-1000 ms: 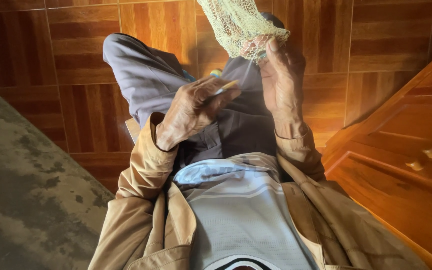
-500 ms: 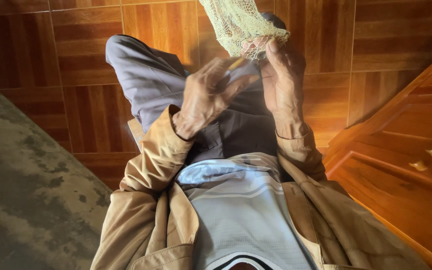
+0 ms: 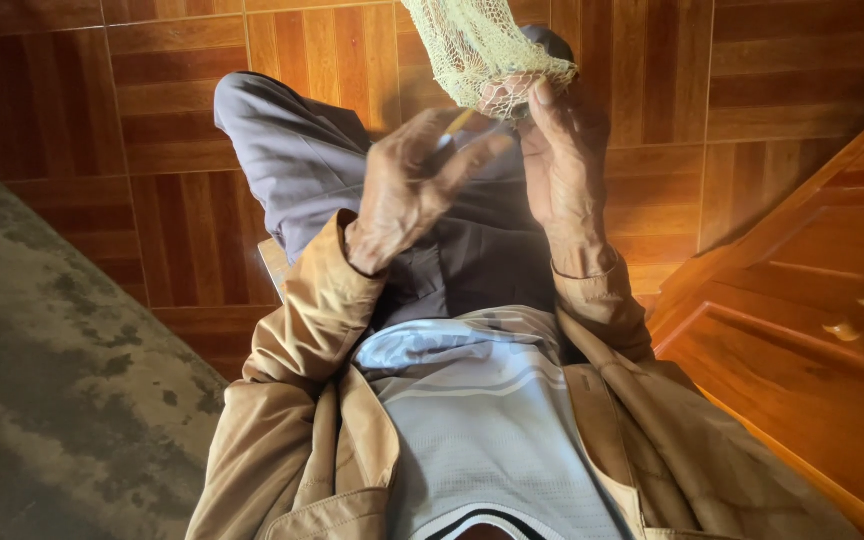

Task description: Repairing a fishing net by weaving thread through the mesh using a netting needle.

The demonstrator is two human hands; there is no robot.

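A pale green mesh net (image 3: 472, 45) hangs down from the top of the view over my lap. My right hand (image 3: 564, 175) pinches the net's lower edge between thumb and fingers. My left hand (image 3: 407, 190) is raised just left of it, its fingers closed on a thin yellowish stick-like tool (image 3: 460, 124) whose tip points at the net's edge. Both arms are in tan jacket sleeves. My legs in grey trousers (image 3: 292, 150) stretch away below the hands.
Brown wood-pattern tile floor (image 3: 172, 90) lies beneath. A stained grey concrete surface (image 3: 52, 380) fills the left side. A wooden cabinet with small knobs (image 3: 842, 330) stands at the right.
My left hand has risen with the thin tool and moved right, closer to the net's lower edge. My right hand has kept its hold on the net.
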